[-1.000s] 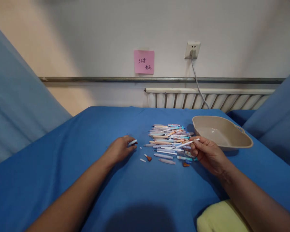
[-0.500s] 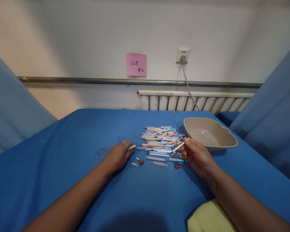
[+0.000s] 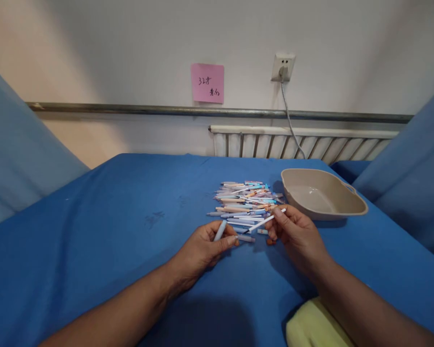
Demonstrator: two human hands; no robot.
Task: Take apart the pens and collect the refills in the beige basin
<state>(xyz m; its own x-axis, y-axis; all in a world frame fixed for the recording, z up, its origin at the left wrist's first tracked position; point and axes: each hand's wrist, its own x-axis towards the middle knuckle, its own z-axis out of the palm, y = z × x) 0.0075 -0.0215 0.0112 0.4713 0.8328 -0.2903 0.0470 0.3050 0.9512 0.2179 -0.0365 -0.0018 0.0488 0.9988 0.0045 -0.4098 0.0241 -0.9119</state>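
Note:
My left hand [image 3: 208,243] is closed round a light blue pen barrel [image 3: 220,231], which tilts up between thumb and fingers. Something small and pale shows at its thumb tip, too small to name. A thin white pen refill [image 3: 261,224] with a dark tip is pinched in my right hand [image 3: 292,229]. The refill's dark tip points down-left, close to my left fingertips. Behind both hands lies a heap of pens and white refills [image 3: 235,200]. A pinkish pen barrel [image 3: 246,238] lies between my hands. Beneath my right fingers is a small brown piece [image 3: 271,242], partly covered.
A beige plastic basin [image 3: 325,197] stands right of the heap on the blue sheet [image 3: 104,231]. Yellow cloth [image 3: 311,327] lies by my right forearm. Behind are a radiator [image 3: 304,140], a metal rail [image 3: 148,110] and a plugged cable [image 3: 288,115]. Blue curtains [image 3: 18,154] hang at both sides.
My left hand has moved right and turned palm up with the light blue barrel, coming near the refill's tip. The right hand still holds the refill. The view has tilted slightly down.

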